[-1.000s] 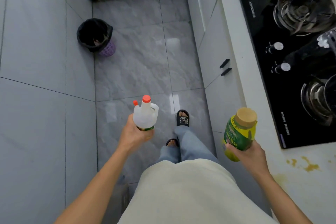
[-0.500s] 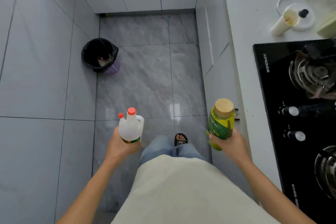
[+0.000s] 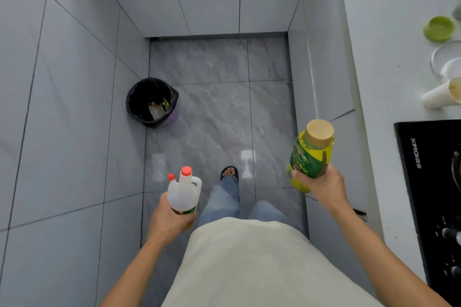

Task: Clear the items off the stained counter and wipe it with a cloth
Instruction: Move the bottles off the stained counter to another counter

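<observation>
Head view: left hand (image 3: pixel 169 219) grips white jug (image 3: pixel 183 193), right hand (image 3: pixel 318 183) w/ green bottle (image 3: pixel 310 157)

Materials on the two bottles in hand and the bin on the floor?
White jug in the left hand: translucent, matte plastic by its milky look, with red caps.
Green bottle in the right hand: probably clear plastic under a glossy green-yellow label; its tan cap looks matte, plastic or wood-like, hard to tell.
Bin: glossy black plastic liner, creased at the rim; purple perforated basket below, likely plastic.
</observation>
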Demonstrator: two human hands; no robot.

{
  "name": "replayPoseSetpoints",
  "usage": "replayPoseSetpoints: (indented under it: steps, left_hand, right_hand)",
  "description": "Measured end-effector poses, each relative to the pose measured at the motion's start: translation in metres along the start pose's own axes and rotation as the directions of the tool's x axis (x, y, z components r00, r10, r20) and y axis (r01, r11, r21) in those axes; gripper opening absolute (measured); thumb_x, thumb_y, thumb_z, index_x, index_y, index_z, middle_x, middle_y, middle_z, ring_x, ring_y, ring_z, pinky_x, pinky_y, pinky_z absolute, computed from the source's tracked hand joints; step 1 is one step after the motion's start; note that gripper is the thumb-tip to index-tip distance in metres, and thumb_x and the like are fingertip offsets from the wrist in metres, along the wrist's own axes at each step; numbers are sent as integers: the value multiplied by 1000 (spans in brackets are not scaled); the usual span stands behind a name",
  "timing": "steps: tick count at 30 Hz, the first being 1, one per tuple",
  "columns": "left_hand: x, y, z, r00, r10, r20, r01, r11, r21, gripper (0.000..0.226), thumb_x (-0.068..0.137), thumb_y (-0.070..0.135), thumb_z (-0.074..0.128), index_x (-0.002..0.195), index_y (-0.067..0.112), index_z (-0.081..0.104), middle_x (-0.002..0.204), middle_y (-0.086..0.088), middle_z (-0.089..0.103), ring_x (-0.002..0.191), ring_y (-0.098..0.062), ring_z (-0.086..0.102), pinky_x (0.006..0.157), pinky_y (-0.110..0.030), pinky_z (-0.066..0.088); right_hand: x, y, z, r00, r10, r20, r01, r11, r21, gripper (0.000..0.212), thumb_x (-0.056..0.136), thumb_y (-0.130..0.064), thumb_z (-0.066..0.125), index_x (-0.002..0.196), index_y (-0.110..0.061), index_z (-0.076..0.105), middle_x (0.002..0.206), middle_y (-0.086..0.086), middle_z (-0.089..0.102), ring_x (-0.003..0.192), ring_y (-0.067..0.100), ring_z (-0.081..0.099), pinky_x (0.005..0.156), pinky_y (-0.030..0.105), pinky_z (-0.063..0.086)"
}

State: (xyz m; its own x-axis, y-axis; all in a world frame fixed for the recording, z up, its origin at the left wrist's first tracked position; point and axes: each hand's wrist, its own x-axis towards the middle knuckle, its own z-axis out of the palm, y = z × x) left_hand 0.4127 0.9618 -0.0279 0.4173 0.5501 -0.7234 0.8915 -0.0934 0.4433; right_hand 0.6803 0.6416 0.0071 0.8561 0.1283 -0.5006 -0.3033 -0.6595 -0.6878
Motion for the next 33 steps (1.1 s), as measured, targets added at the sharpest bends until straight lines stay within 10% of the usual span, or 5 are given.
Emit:
replayPoseSetpoints:
  steps: [18,26,33]
  left_hand:
    - [206,315,-44,966,252,56,-255,965,54,74,57,46,85,124,43,52,103,15,72,93,-7,71,71,-31,59]
    - [261,387,-69,977,204,55,-210,968,139,56,58,41,81,109,34,60,84,8,73,72,-13,70,65,-35,60]
    - [295,423,-102,983,178,38,-181,974,139,64,59,31,86,100,62,49,94,22,70,66,-6,67,54,-20,54]
  right_hand:
    - [138,-53,-26,956,249,-156,-239,968,75,37,71,-34,93,97,-38,67,89,-24,70,88,2,67,71,25,50]
    - [266,-143,-49,979,165,-117,-160,986,54,40,74,-34,89,109,-27,72,95,-10,76,90,12,71,74,29,53]
    - [375,-233,-48,980,136,-145,-119,986,116,41,70,-41,89,106,-30,73,91,-20,74,88,-3,68,69,22,51]
